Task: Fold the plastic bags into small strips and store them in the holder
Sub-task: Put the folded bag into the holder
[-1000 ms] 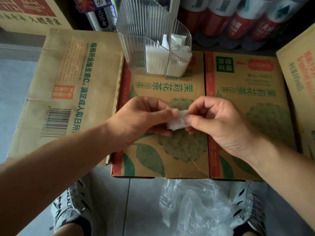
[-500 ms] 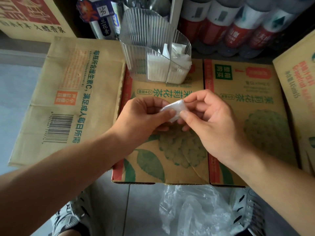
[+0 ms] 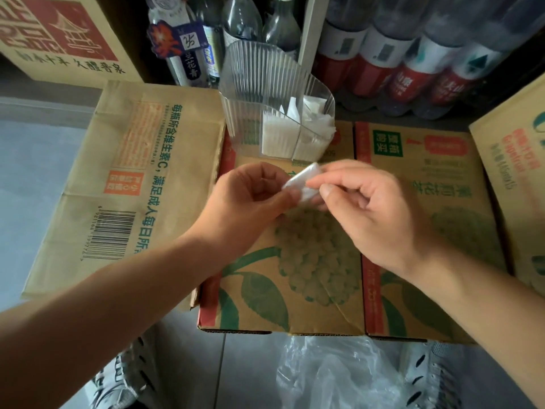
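1. L hand [image 3: 250, 199] – thumb + fingers curled, pinching the left end of the folded bag [image 3: 303, 184].
2. R hand [image 3: 374, 214] – thumb + index pinch the bag's right end, other fingers loosely curled.
3. Folded bag: small white packet, tilted, held in the air betw. both hands over the printed box [image 3: 295, 276], just in front of the holder [image 3: 241, 119]. Contact w/ holder: can't tell, looks apart.
4. Holder: clear ribbed plastic w/ divider, standing at the box's far edge. White folded strips [image 3: 275, 137] packed in its right side.
5. Loose clear bags [image 3: 333, 376] – crumpled on the floor by the box's near edge, betw. the shoes [image 3: 433, 376].
6. Bottles [image 3: 383, 63] behind the holder, flat carton [image 3: 132, 172] to the left.
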Motion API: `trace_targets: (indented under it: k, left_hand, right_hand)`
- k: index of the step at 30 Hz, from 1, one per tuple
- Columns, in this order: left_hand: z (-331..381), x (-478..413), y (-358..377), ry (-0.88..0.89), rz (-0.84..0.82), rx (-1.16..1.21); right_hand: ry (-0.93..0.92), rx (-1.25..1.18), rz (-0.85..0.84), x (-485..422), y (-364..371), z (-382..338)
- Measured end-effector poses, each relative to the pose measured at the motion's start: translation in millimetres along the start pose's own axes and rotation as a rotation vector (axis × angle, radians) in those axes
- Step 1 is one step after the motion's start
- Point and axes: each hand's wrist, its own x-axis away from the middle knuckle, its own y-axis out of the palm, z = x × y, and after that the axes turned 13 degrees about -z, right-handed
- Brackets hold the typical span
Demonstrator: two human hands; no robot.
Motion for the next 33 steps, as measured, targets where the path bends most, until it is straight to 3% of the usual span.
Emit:
trace_targets:
  k: [3,6,10,16,22,27,33]
  left_hand:
    - [4.7,-5.5,-21.6,0.007,0.216,-0.168]
    - [9.4,-11.6,-41.6,0.011,0.368,-0.342]
    - [15.2,-34.2,-58.6,0.017,0.294,-0.442]
    - [20.7,-61.6,-66.6,0.113,0.094,-0.383]
    - [24.4,-63.6,-64.6,0.187,0.067,-0.348]
    - [20.0,-64.8,-65.7,0.21,0.041,-0.354]
    - [22.9,-63.1,-68.5,0.182,0.018,-0.432]
  right_hand:
    - [-0.168,0.226,0.066,-18.0,-22.9,-0.4]
    - [-0.204,0.495,0.12,-42.5,-45.9,4.9]
    - [-0.18,0.721,0.042,-63.4,-54.6,11.8]
    - [-0.108,0.906,-0.098,-70.4,-55.5,17.7]
    - [-0.068,1.139,-0.185,-75.4,-57.4,19.3]
    - [-0.035,1.142,-0.168,-79.7,-49.0,21.0]
    - [0.011,0.824,-0.112,-80.8,-47.9,23.5]
